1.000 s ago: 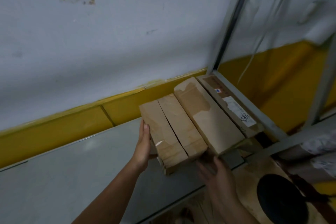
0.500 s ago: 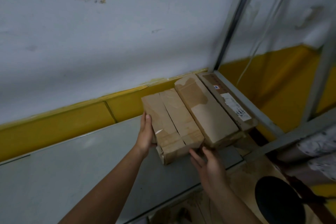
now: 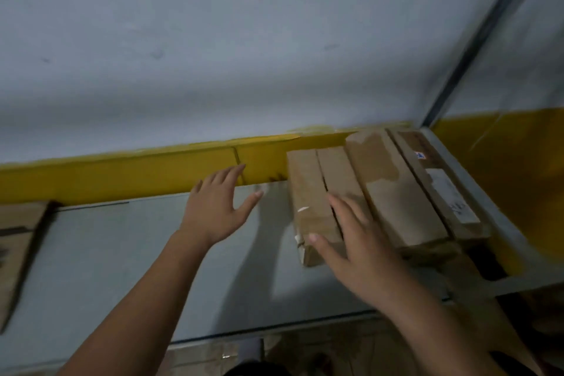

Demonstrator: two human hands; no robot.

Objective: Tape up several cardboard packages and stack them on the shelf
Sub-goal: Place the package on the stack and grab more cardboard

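Several long brown cardboard packages lie side by side at the right end of the grey shelf (image 3: 122, 268). The leftmost package (image 3: 306, 192) has a small white mark on top; a taller package (image 3: 393, 189) and a labelled package (image 3: 442, 189) lie to its right. My right hand (image 3: 354, 247) is spread flat over the near end of the left packages, fingers straight. My left hand (image 3: 218, 207) hovers open above the bare shelf, left of the packages and apart from them.
A white wall with a yellow band (image 3: 122, 171) backs the shelf. A metal upright (image 3: 476, 40) stands at the right rear corner. Another cardboard box (image 3: 18, 238) sits at the shelf's far left. More cardboard lies below the shelf's front edge (image 3: 274, 330).
My left hand has let go of the leftmost package's side and moved left, away from it. My right hand has risen from the packages' front end onto their top. The view has shifted left.
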